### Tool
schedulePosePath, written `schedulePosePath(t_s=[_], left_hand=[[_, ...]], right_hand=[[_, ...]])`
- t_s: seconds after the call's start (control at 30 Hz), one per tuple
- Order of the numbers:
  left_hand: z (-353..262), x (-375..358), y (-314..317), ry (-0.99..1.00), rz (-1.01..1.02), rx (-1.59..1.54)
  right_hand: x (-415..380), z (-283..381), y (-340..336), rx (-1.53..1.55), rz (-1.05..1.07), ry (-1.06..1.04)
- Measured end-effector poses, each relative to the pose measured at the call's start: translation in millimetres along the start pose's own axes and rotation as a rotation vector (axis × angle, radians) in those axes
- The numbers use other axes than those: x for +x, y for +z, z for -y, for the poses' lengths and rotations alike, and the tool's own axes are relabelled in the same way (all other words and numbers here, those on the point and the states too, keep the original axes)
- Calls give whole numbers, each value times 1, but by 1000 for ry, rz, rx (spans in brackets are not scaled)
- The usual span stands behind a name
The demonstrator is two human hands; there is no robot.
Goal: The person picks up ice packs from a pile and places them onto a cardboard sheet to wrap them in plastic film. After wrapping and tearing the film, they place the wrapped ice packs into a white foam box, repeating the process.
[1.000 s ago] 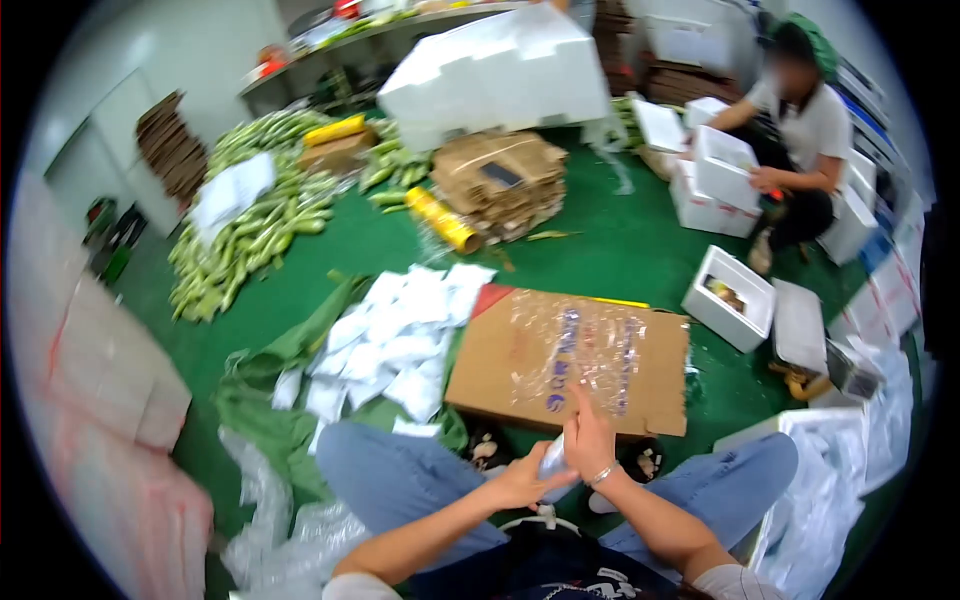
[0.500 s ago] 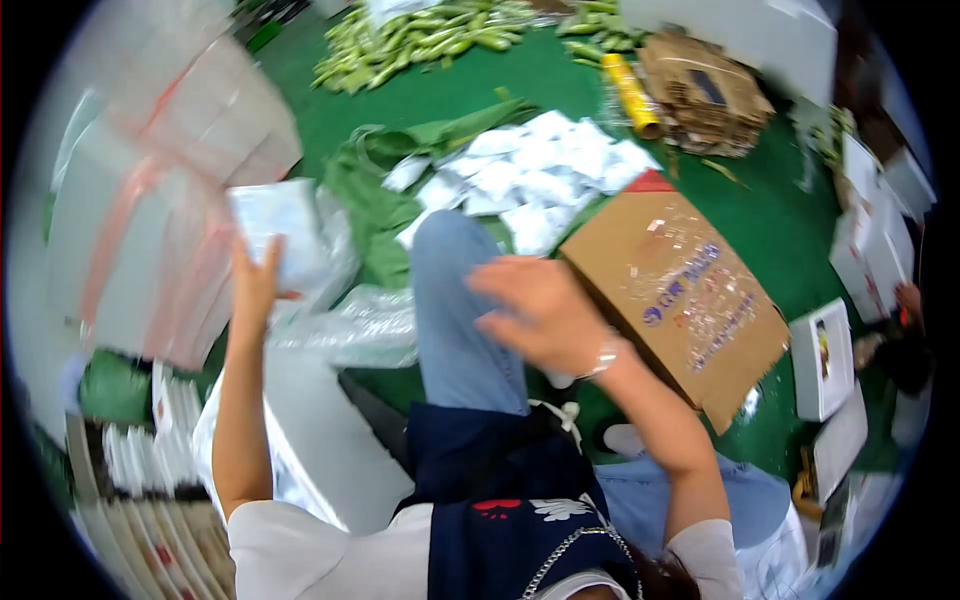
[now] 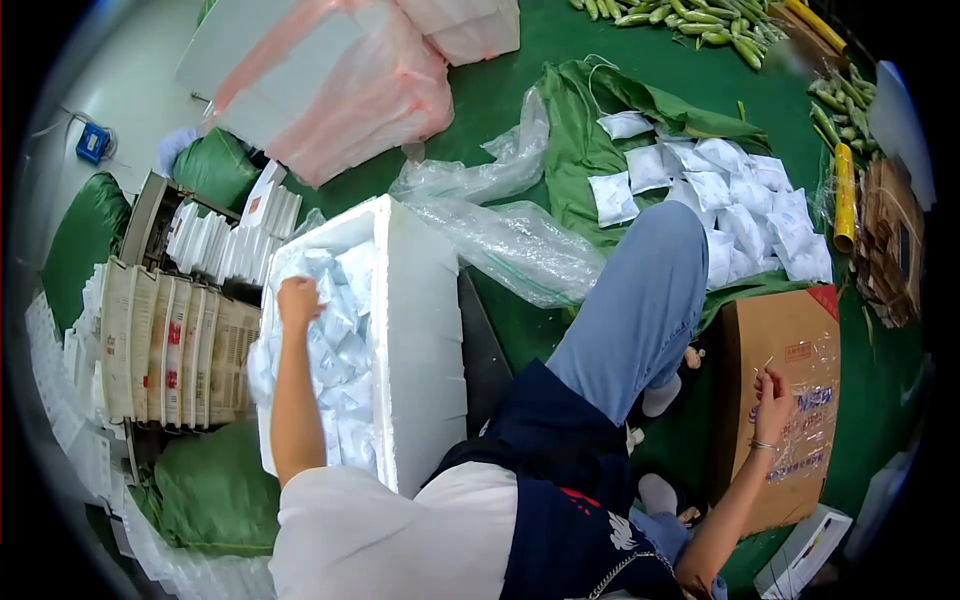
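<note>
My left hand [image 3: 299, 302] is inside a white foam box [image 3: 422, 330], its fingers curled closed among white sachets that look like ice packs [image 3: 345, 345]. What it grips, if anything, is hidden. My right hand [image 3: 772, 402] hangs over a taped cardboard box [image 3: 775, 330]. Its fingers are loosely bent and a little apart, with nothing clearly in them. More white sachets [image 3: 745, 195] lie heaped on a green sack [image 3: 575, 160] on the floor, beyond my raised knee.
Clear plastic wrap [image 3: 520, 245] lies between the foam box and the green sack. Wrapped foam boxes [image 3: 340, 80] stand at the back left. Stacked crates [image 3: 185, 345] are at the left. Green vegetables [image 3: 690, 18], a yellow roll [image 3: 844, 195] and flattened cardboard [image 3: 888, 240] lie farther off.
My view has turned left. My left hand, earlier raised with a white sachet by the wrapped boxes, is now down in the foam box. My right hand has moved from my knee to over the cardboard box.
</note>
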State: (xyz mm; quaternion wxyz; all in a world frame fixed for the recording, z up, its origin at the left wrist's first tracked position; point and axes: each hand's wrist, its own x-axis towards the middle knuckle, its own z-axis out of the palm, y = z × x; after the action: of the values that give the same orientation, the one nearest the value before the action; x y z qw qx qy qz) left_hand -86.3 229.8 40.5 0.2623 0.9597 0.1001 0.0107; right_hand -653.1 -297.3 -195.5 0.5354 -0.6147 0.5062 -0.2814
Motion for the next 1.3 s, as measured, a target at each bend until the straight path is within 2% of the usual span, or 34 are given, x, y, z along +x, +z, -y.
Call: schedulePosePath(t_s=[0.03, 0.07, 0.1, 0.13, 0.2, 0.33, 0.43, 0.5, 0.6, 0.67, 0.7, 0.77, 0.8, 0.87, 0.9, 0.93, 0.97, 1.0, 1.03, 1.07, 1.1, 1.13, 1.17, 1.23, 1.27, 1.3], left_hand=[[-6, 5, 23, 450, -238, 349], [-49, -17, 41, 547, -277, 378], [-72, -17, 66, 672, -236, 213], [-104, -22, 92, 686, -89, 0], [-174, -55, 143, 817, 99, -197], [-273, -105, 257, 1157, 243, -457], [-305, -128, 338, 1123, 361, -415], [-308, -121, 412, 1078, 425, -227], [-315, -110, 505, 739, 429, 129], [-301, -101, 577, 505, 356, 195], [-305, -106, 595, 506, 371, 181], [-302, -120, 624, 151, 390, 338], [-301, -128, 633, 150, 405, 342], [-300, -131, 625, 189, 350, 308], [-301, -126, 615, 143, 446, 252], [-299, -119, 623, 85, 459, 213], [-289, -114, 646, -27, 499, 89], [-268, -90, 662, 124, 1024, -472], [-292, -113, 573, -258, 1235, -713], [-289, -119, 574, -159, 1346, -933], [-305, -124, 555, -225, 1390, -906], [-316, -131, 536, -154, 1386, -879], [-329, -139, 505, -156, 1491, -1072], [-365, -155, 464, -125, 1625, -1244], [-378, -170, 396, -108, 1705, -1308], [-393, -179, 379, 24, 1905, -1379]], right_hand=[[-2, 5, 5, -7, 27, -4], [-5, 9, 9, -15, 41, -2], [-8, 8, 11, -8, 23, -19], [-15, 18, 14, -2, 4, -33], [-26, 28, 14, -69, -36, -16], [-42, 20, 3, -145, -87, 35], [-51, 1, -9, -87, -135, 135], [-58, -8, -15, -52, -122, 179], [-72, -22, -26, -62, -120, 290], [-86, -24, -32, -85, -94, 344], [-93, -28, -35, -78, -95, 372], [-104, -22, -41, -156, -100, 491], [-107, -19, -46, -224, -59, 542], [-112, -32, -56, -221, -98, 512], [-113, -43, -63, -209, -115, 473], [-112, -58, -71, -184, -123, 442], [-106, -75, -83, -130, -74, 424], [-99, -87, -99, -155, 74, 506], [-84, -80, -100, -204, 113, 517], [-75, -75, -98, -260, 124, 517], [-67, -60, -89, -313, 127, 506], [-58, -49, -83, -349, 126, 478], [-51, -40, -84, -387, 117, 435], [-47, -15, -69, -432, 65, 334], [-46, -6, -66, -463, 36, 255], [-46, 6, -60, -513, 8, 158]])
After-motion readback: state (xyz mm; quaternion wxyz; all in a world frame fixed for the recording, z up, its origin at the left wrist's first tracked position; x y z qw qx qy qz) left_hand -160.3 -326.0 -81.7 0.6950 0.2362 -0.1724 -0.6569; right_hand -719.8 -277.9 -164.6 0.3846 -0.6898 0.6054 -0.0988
